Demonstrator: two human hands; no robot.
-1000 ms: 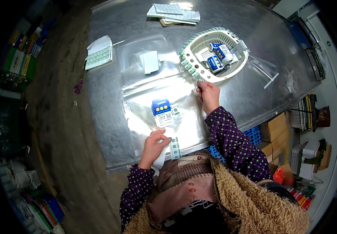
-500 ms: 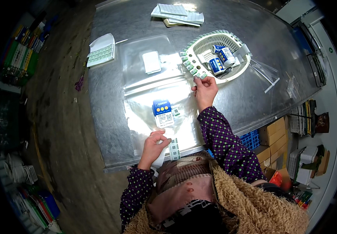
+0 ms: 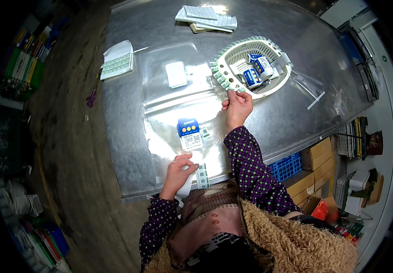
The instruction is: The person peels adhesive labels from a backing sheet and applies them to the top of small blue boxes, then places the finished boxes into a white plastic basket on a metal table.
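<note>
My left hand [image 3: 177, 173] is closed at the table's near edge, pinching a strip of green-and-white square stickers [image 3: 203, 175] with pale backing paper hanging below. My right hand [image 3: 239, 108] reaches forward, thumb and forefinger pinched on a small green sticker at the near rim of a cream plastic basket [image 3: 262, 95]. Similar stickers line much of that rim. Inside the basket lie rolls of blue-and-white labels [image 3: 263, 67]. Between my hands, a blue-and-white label [image 3: 190, 134] lies on a clear plastic bag [image 3: 160, 119], with a small green sticker [image 3: 204, 132] beside it.
Farther up, a stack of white cards [image 3: 176, 74] rests on plastic. Sticker sheets [image 3: 117, 61] lie at the table's left edge, and more paper sheets [image 3: 205, 19] at the far side. Right of the basket is a clear plastic strip [image 3: 315, 100]. Cardboard boxes [image 3: 317, 168] stand below right.
My right hand stays at the basket rim, its wrist and forearm shifted slightly left. The left hand keeps its hold on the sticker strip, almost unmoved.
</note>
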